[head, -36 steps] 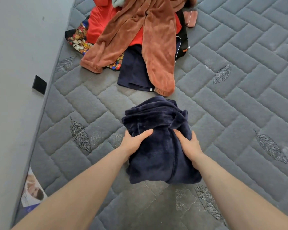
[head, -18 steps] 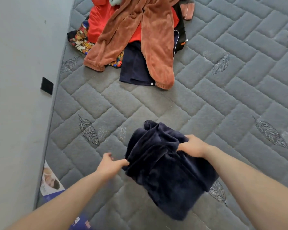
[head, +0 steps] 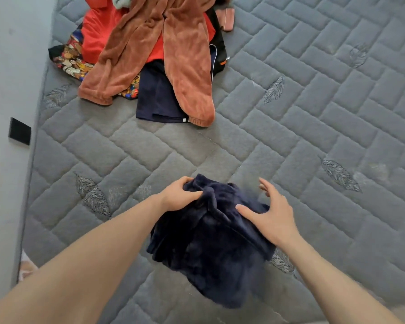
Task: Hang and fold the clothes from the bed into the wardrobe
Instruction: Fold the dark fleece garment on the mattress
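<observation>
No text, label, brand name, number or sign can be read anywhere in this view. The printed garment (head: 73, 59) in the clothes pile shows only colourful cartoon-like pictures, and a small white tag (head: 184, 119) on the dark navy item is too small to make out.
</observation>
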